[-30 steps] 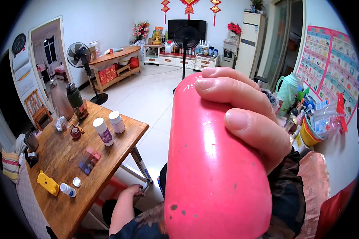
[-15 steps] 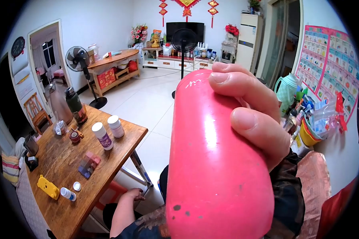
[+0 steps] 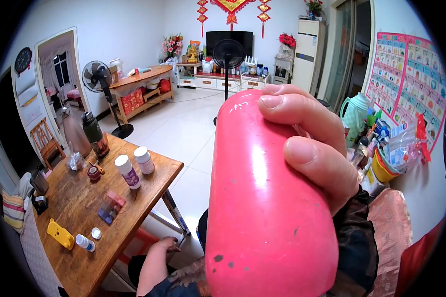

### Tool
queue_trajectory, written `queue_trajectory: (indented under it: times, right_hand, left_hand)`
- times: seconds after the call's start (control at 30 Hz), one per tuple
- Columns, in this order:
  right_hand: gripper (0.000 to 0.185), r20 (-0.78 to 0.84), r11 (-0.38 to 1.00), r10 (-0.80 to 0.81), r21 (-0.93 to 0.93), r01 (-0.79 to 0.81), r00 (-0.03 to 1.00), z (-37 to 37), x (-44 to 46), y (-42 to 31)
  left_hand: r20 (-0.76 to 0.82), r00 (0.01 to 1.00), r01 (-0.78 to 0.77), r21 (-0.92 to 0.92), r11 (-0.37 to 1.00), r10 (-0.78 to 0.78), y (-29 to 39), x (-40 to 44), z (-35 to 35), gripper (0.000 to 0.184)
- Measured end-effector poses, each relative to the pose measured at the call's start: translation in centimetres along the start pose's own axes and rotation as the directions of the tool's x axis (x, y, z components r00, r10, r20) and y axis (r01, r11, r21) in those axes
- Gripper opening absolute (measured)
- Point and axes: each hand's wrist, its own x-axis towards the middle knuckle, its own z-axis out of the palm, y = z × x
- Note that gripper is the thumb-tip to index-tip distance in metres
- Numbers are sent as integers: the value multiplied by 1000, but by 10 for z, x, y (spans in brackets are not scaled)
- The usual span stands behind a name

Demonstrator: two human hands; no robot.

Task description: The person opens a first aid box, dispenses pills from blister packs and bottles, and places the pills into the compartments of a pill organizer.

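A glossy pink thermos cup point(image 3: 270, 213) with chipped paint fills the middle of the head view, very close to the camera. It is tilted, and its base end points away from me. My right hand point(image 3: 314, 133) is wrapped round its far right side, with the fingertips on the pink surface. My left hand point(image 3: 168, 244) rests low by my lap, beside the table edge. Its fingers are loosely stretched and hold nothing. The cup's mouth is out of view.
On the wooden table point(image 3: 148, 193) at left stand a white pill bottle with a purple label point(image 3: 128, 172), another white bottle point(image 3: 144, 160), a dark green flask point(image 3: 94, 134) and a yellow bear-shaped case point(image 3: 60, 234). A standing fan point(image 3: 228, 54) is ahead. A cluttered basket point(image 3: 383, 166) stands right.
The view has shifted very slightly, and the thermos cup has moved a touch with my right hand. My left hand stays by my lap.
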Motion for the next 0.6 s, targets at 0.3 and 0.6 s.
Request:
queue_trajectory:
  times: [0.3, 0.6]
  right_hand:
    - [45, -92, 1000, 22, -13, -23, 995, 9, 2, -4]
    - [46, -59, 1000, 8, -14, -9, 998, 7, 4, -3]
  left_hand:
    - [12, 1000, 3, 5, 1000, -3, 1, -1, -2, 76]
    - [27, 999, -22, -18, 1000, 23, -4, 0, -2, 77]
